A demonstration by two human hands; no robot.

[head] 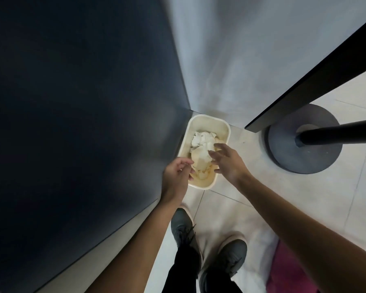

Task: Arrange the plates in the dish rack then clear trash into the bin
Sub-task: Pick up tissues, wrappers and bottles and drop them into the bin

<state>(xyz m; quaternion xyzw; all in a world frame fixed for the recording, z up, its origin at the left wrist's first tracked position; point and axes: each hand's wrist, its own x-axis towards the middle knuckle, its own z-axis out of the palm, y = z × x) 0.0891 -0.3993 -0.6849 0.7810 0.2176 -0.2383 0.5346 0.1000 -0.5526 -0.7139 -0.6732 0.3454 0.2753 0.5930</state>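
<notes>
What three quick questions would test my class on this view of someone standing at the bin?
1. True or false: the bin stands on a tabletop.
2. What lies in the bin? A) crumpled white paper B) plates C) a bottle
3. Which hand has its fingers spread above the bin?
Key: 1 false, it stands on the tiled floor; 2 A; 3 the right hand.

Near rim of bin [207,119] behind left hand [176,177]; trash [201,142] blurry
</notes>
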